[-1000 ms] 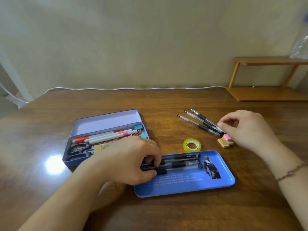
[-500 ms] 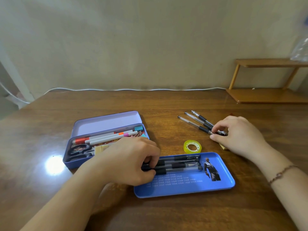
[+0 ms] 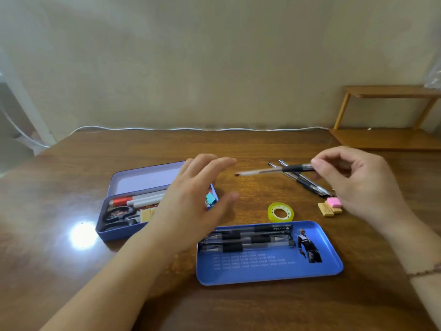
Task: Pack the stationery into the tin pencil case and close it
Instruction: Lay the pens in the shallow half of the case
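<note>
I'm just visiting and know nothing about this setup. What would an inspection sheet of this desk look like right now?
Surface: brown wooden table, glossy, with a light glare at left.
Job's things: open tin pencil case holding markers and scissors; blue tray with three pens along its far side; two pens loose on the table; yellow tape roll; erasers.
Clutter: nothing seen.
Hands: left hand open, above the case; right hand pinches a pen lifted off the table.
Cables: white cable along the table's far edge.
Surroundings: plain wall; small wooden shelf at far right.
</note>
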A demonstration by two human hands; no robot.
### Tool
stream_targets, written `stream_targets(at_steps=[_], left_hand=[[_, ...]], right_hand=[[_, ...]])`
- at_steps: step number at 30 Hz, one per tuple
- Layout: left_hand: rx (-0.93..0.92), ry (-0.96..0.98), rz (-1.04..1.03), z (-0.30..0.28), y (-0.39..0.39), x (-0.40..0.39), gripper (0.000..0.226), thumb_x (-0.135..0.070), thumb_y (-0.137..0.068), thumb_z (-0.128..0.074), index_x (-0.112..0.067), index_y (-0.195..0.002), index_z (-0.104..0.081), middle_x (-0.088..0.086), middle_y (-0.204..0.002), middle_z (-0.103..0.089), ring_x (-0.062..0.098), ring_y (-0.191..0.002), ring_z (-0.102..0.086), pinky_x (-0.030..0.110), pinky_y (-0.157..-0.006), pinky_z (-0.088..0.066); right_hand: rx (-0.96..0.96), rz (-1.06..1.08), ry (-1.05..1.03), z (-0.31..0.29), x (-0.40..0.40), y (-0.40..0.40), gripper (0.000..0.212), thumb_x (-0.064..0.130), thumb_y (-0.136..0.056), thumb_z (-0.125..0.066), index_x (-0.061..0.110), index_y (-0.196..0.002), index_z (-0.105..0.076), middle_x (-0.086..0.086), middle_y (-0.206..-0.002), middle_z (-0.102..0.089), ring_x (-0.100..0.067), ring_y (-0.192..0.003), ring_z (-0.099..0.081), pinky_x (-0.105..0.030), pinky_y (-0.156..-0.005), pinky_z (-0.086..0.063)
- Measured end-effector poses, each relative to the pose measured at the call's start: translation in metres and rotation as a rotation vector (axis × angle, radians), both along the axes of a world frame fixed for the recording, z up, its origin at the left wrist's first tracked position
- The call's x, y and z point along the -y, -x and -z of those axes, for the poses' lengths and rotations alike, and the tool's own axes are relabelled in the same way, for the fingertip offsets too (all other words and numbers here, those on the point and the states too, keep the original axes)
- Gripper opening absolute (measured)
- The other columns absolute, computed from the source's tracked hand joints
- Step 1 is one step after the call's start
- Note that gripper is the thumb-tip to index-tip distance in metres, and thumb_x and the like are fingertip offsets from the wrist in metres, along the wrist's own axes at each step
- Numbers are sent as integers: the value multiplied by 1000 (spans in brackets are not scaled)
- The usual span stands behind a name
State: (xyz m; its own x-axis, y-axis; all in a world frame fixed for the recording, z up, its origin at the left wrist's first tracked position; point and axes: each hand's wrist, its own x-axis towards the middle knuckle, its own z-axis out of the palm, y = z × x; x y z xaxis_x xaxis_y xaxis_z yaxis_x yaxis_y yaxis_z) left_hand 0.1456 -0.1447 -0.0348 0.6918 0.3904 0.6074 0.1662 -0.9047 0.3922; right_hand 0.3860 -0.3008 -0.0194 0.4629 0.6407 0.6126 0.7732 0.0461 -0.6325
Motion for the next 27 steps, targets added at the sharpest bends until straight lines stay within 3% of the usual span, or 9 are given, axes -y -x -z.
stream_targets(at_steps=[2, 5, 7, 9, 11, 16, 22, 24, 27], left_hand=[[36, 80, 14, -1, -1, 1, 44, -52, -96, -46, -31, -134, -50, -17, -125, -52, 5, -113, -49, 13, -90, -38], [36, 199, 137, -5, 3, 0, 31, -48, -95, -49, -29, -116, -62, -18, -98, -63, 5, -88, -59, 10, -73, -42], [-119, 165, 253, -8, 6, 1, 22, -45, -93, -56, -29, -104, -66, -13, -87, -66, 9, -80, -62, 17, -67, -48], [-292, 81, 320, -9, 5, 4, 16, -47, -91, -61, -33, -97, -66, -14, -84, -65, 12, -81, -62, 25, -66, -51], [-396, 15, 351, -8, 5, 6, 15, -48, -88, -65, -33, -92, -68, -16, -83, -63, 8, -81, -61, 22, -65, -51], [-502, -50, 357, -5, 8, 4, 15, -44, -80, -71, -31, -85, -68, -15, -78, -61, 4, -80, -57, 24, -64, -49], [-551, -13, 347, -5, 8, 1, 6, -30, -80, -70, -31, -85, -67, -14, -81, -61, 7, -79, -59, 26, -65, -50], [-567, 2, 347, -5, 8, 0, 6, -28, -80, -68, -33, -84, -67, -15, -81, -62, 7, -78, -60, 27, -66, -51], [-557, 0, 349, -5, 8, -1, 3, -32, -82, -66, -33, -84, -65, -13, -81, -62, 7, -76, -59, 27, -65, -51]], right_hand=[[-159, -251, 32, -5, 5, 11, 8, 35, -82, -74, 27, -84, -74, 7, -81, -75, -7, -76, -69, -14, -65, -52], [-211, -488, 197, -6, 11, 19, 8, 25, -74, -82, 26, -79, -76, -2, -86, -76, -26, -78, -71, -35, -69, -59], [-181, -515, 285, -4, 11, 19, 13, 16, -73, -82, 27, -76, -77, -2, -84, -76, -35, -72, -67, -43, -63, -56], [-69, -491, 397, -2, 11, 18, 16, 17, -73, -82, 32, -77, -77, 5, -78, -74, -20, -60, -62, -30, -54, -48], [45, -469, 512, -2, 13, 20, 16, 24, -72, -82, 36, -80, -76, 14, -76, -72, -4, -62, -60, -13, -55, -43], [218, -483, 681, 1, 12, 31, 8, 45, -73, -73, 42, -80, -73, 20, -86, -68, -5, -91, -63, -27, -74, -52], [340, -398, 602, 14, 2, 45, 19, 54, -74, -60, 39, -81, -69, 19, -77, -63, -3, -84, -59, -32, -68, -52], [343, -394, 601, 14, 2, 42, 23, 59, -73, -58, 40, -83, -68, 20, -77, -63, -3, -83, -59, -29, -68, -52], [171, -326, 504, 13, 1, 24, 21, 59, -74, -64, 39, -81, -70, 19, -79, -67, -4, -78, -62, -16, -64, -46]])
